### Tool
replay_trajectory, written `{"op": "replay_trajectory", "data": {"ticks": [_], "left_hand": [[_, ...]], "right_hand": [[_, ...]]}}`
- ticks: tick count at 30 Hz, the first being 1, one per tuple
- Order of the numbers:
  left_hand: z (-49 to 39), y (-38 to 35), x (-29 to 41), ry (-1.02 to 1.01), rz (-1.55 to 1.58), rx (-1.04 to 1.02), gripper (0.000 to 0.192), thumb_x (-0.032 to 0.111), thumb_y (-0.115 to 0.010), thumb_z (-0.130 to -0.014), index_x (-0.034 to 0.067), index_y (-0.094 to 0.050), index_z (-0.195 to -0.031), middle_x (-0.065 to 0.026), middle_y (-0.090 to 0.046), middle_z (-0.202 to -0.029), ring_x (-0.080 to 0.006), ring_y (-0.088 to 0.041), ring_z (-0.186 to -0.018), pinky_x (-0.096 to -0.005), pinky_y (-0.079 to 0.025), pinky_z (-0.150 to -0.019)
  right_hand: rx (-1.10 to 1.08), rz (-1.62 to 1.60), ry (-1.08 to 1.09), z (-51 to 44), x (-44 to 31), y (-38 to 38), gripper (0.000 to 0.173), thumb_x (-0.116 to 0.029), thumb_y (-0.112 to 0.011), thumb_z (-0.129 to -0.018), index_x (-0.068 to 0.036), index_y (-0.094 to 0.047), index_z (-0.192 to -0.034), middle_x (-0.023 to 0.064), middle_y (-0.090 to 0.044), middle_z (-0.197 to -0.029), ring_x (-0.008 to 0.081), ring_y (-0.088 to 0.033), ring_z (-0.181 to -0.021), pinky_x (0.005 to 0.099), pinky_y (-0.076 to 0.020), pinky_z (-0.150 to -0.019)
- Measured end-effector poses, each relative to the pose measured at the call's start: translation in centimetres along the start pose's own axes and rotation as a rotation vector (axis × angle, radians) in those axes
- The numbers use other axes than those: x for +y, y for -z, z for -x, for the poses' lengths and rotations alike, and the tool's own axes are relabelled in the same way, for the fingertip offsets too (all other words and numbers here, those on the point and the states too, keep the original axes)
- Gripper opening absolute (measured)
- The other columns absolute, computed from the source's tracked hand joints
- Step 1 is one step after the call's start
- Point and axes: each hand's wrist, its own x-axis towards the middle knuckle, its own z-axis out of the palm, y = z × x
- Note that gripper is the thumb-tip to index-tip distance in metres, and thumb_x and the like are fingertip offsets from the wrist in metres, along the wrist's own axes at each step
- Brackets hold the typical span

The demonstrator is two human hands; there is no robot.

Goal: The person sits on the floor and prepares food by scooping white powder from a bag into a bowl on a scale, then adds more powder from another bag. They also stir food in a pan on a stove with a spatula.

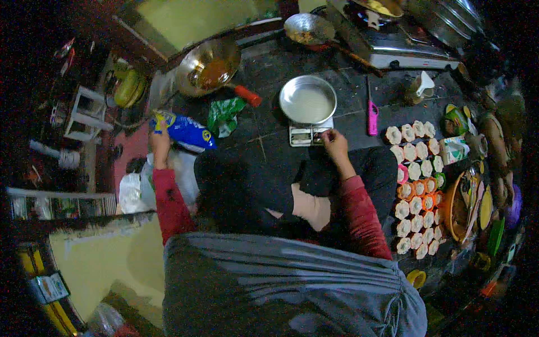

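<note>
My left hand (159, 141) grips the yellow end of a blue plastic packet (188, 132) at the left. A crumpled green packet (225, 116) lies beside it. Ahead of me, a round metal pan (308, 100) with a pale content rests on a small kitchen scale (300, 136). My right hand (335, 144) is at the scale's right front corner, fingers bent together; whether they hold anything small cannot be told. A pink gas lighter (372, 118) lies to the right of the scale. Rows of small moulds with pale frilled contents (415, 170) stand farther right.
A wok with orange-brown liquid (212, 71) and a red handle stands at the back left. Behind the scale is a second wok (309, 28), beside a gas stove (412, 59). A jug with a white funnel (424, 84) and an orange basin of utensils (450, 206) are at the right.
</note>
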Motion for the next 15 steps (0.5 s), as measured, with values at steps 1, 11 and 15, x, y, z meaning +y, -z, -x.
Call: {"op": "replay_trajectory", "data": {"ticks": [1, 11, 15], "left_hand": [[-0.4, 0.6, 0.4, 0.052, 0.062, -0.032, 0.062, 0.057, -0.043, -0.090, -0.001, -0.064, -0.082, -0.0098, -0.061, -0.060, -0.0221, -0.060, -0.052, -0.0371, -0.045, -0.050], [2.8, 9.1, 13.7, -0.017, 0.675, 0.184, 0.042, 0.033, -0.050, -0.096, -0.004, -0.058, -0.113, -0.0071, -0.062, -0.105, -0.0139, -0.057, -0.091, -0.0277, -0.045, -0.082], [7.3, 8.6, 19.5, -0.088, 0.564, 0.237, 0.041, 0.030, -0.052, -0.094, -0.001, -0.056, -0.120, -0.0104, -0.062, -0.111, -0.0160, -0.059, -0.094, -0.0291, -0.047, -0.082]], "right_hand": [[-0.022, -0.101, -0.015, 0.2, -0.1, 0.0, 0.019, -0.024, -0.064, -0.082, -0.006, -0.065, -0.088, 0.0109, -0.065, -0.073, 0.0229, -0.062, -0.065, 0.0336, -0.0487, -0.064], [-0.198, -0.343, 0.229, 3.0, -7.4, 4.3, 0.049, -0.028, -0.072, -0.077, -0.005, -0.053, -0.116, 0.0124, -0.063, -0.099, 0.0256, -0.062, -0.094, 0.0344, -0.0490, -0.081], [-0.128, -0.441, 0.563, 5.5, -12.1, 3.7, 0.100, -0.034, -0.082, -0.066, -0.004, -0.023, -0.140, 0.0171, -0.032, -0.137, 0.0297, -0.039, -0.123, 0.0391, -0.0336, -0.102]]}}
